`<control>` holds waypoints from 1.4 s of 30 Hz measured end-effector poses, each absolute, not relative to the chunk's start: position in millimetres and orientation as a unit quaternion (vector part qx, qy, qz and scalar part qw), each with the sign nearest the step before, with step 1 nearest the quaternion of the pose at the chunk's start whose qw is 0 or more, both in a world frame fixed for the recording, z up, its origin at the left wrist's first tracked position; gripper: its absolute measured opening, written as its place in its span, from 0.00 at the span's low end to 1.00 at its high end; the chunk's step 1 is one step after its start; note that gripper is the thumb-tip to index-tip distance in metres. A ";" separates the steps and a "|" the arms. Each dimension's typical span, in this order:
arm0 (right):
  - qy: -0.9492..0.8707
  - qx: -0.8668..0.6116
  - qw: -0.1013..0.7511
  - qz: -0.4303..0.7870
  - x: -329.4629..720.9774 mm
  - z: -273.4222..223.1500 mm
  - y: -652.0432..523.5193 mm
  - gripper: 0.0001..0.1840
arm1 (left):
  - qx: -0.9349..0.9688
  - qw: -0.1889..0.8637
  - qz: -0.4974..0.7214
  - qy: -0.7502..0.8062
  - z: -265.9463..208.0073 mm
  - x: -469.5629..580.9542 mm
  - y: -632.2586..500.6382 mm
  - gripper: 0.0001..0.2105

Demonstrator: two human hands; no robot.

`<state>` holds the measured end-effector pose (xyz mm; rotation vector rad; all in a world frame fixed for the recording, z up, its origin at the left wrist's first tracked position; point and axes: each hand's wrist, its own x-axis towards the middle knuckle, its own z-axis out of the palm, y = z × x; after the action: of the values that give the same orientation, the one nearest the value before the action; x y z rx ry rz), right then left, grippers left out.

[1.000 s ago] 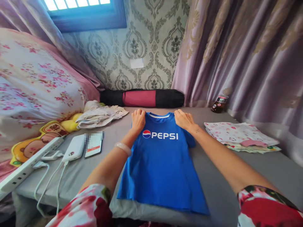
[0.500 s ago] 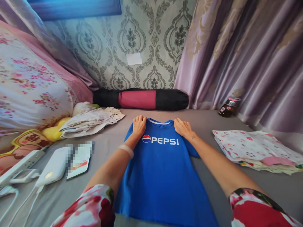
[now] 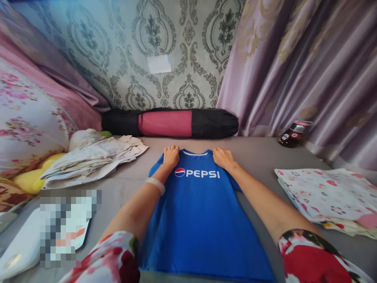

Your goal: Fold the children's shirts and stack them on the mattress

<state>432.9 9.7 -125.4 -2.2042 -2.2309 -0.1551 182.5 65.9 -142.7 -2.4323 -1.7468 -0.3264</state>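
A blue T-shirt [image 3: 203, 220] with a white PEPSI print lies flat, front up, its collar toward the wall and its hem toward me. My left hand [image 3: 171, 156] is closed on the shirt's left shoulder, beside the white-trimmed neckline. On the opposite shoulder, my right hand [image 3: 223, 158] has its fingers curled down onto the fabric in the same way. Both sleeves hang partly under or behind my wrists. The fingertips of each hand are hidden by the knuckles.
A grey sheet [image 3: 256, 157] covers the surface. Folded pale cloth [image 3: 97, 161], a power bank [image 3: 25, 239] and a phone [image 3: 70, 232] lie left. Folded printed fabric [image 3: 330, 192] and a dark bottle [image 3: 293, 134] are right. A rolled mat bag [image 3: 167, 124] lies along the wall.
The view has moved closer and lower, so the side items sit further outward. Both hands keep their hold on the shirt's shoulders, and the shirt lies much as before.
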 end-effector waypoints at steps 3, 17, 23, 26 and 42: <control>-0.706 -0.708 0.024 -0.018 433.5 -130.1 8.9 0.21 | -0.795 -0.009 -0.111 -0.597 -147.7 181.4 70.1 0.15; -0.712 -0.696 0.095 0.002 419.5 -134.5 16.4 0.15 | -0.814 -0.032 -0.160 -0.557 -145.3 183.4 73.3 0.12; -0.670 -0.725 0.081 0.137 460.0 -122.5 26.6 0.25 | -0.791 -0.098 -0.069 -0.600 -126.6 153.1 84.1 0.23; -0.616 -0.728 0.111 0.279 489.1 -113.7 26.2 0.27 | -0.758 -0.236 -0.089 -0.602 -119.2 123.0 91.7 0.24; -0.517 -0.678 0.254 0.457 506.4 -115.5 2.9 0.16 | -0.611 -0.571 -0.235 -0.496 -111.5 99.3 70.8 0.24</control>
<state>506.4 2.9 -115.5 -1.8427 -1.4036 1.2412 99.3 70.8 -111.5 -3.2416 -2.6325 -1.2454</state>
